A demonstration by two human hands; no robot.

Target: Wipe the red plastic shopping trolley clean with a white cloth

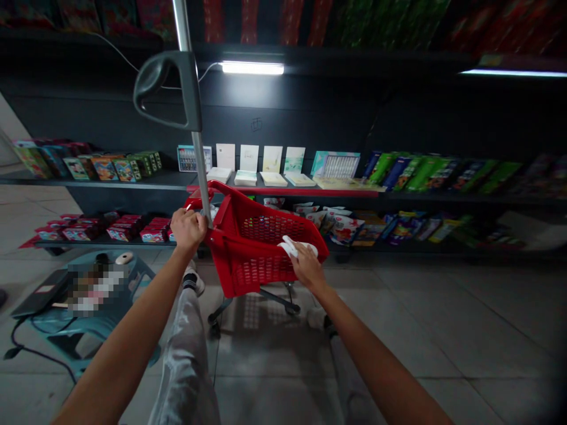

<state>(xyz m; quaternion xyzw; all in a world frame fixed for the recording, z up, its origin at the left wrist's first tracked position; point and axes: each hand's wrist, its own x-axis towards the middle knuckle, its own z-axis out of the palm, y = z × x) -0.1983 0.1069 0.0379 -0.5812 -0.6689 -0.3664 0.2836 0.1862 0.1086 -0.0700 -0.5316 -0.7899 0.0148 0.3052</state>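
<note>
A small red plastic shopping cart (259,260) with perforated sides stands on wheels between my feet. At its left end my left hand (189,229) is closed around the red handle (191,203), beside the base of a tall metal pole (202,171). A grey loop-shaped piece (191,91) is fixed higher up the pole. My right hand (308,262) presses a folded white cloth (290,245) onto the rim at the cart's right end. Its fingers lie over the cloth, and the thumb side is partly hidden.
Behind the cart run dark shelves (274,190) with booklets, boxes and bright packets. Bagged goods (345,227) fill the lower shelf. To my left is a blue-grey plastic stool (95,324) carrying a dark device, a roll and a cable. A lit tube lamp (252,68) hangs above.
</note>
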